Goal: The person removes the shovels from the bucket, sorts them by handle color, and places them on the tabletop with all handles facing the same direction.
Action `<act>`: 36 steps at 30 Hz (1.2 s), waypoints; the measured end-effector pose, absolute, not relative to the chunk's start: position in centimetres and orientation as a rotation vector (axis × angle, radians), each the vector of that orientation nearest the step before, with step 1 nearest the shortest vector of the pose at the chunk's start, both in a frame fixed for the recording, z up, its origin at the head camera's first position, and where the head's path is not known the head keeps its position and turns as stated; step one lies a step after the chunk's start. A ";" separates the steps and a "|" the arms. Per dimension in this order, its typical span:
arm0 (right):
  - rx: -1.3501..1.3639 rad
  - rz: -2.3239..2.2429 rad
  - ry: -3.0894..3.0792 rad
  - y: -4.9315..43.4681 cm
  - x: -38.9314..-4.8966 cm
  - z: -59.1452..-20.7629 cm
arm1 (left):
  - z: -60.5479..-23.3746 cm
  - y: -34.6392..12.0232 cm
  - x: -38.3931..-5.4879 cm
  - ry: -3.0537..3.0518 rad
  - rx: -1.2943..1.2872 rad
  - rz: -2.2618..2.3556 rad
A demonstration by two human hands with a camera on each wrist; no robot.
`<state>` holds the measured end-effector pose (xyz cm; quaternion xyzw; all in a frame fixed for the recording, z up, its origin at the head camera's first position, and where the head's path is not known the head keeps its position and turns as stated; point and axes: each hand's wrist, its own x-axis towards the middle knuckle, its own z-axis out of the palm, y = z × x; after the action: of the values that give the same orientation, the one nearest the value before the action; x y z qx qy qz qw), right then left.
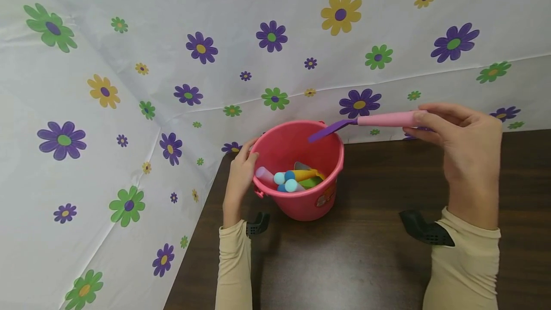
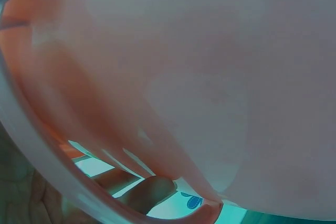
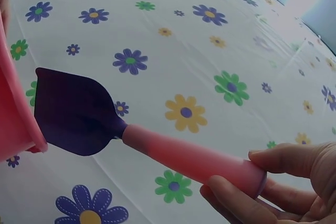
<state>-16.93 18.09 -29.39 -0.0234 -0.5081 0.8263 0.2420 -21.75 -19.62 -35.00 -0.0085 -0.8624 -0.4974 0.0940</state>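
Observation:
A pink bucket (image 1: 301, 207) stands on the table, its mouth tilted toward the head camera. My left hand (image 1: 240, 176) grips its rim on the left side; in the left wrist view the fingers (image 2: 149, 193) show past the rim. In my right hand (image 1: 471, 157) is a toy shovel (image 1: 384, 119), pinched near the end of its pink handle. Its purple blade hangs over the bucket's right rim in the head view. Several tools lie in the bucket, with lilac, blue and yellow handles (image 1: 301, 174); their other ends are mostly hidden.
The dark wooden table (image 1: 344, 262) runs under the bucket and both arms. A white flowered sheet (image 1: 301, 8) rises close behind the bucket and along the left side. Black wrist mounts (image 1: 424, 228) stick out from both sleeves.

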 end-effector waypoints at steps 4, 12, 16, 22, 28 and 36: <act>-0.105 2.236 -1.351 18.7 -17.0 -29.4 | -34.9 -19.5 -21.7 -2.558 -0.021 -1.478; -0.133 2.216 -1.281 19.2 -17.0 -29.4 | -34.9 -19.6 -21.6 -2.556 -0.012 -1.495; -0.143 2.192 -1.278 19.4 -17.1 -29.4 | -34.9 -19.6 -21.6 -2.556 -0.012 -1.494; -0.149 2.149 -1.291 19.5 -17.5 -29.7 | -34.9 -19.6 -21.6 -2.554 -0.015 -1.501; -0.145 2.169 -1.235 19.7 -17.7 -29.8 | -34.9 -19.4 -21.7 -2.551 -0.015 -1.515; -0.206 2.060 -1.292 19.8 -17.9 -30.2 | -34.9 -19.5 -21.7 -2.558 -0.020 -1.484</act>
<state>-17.90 19.79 -30.22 -0.0791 -0.4971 0.7928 0.3436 -21.68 -19.52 -34.90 -0.0068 -0.8612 -0.4998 0.0920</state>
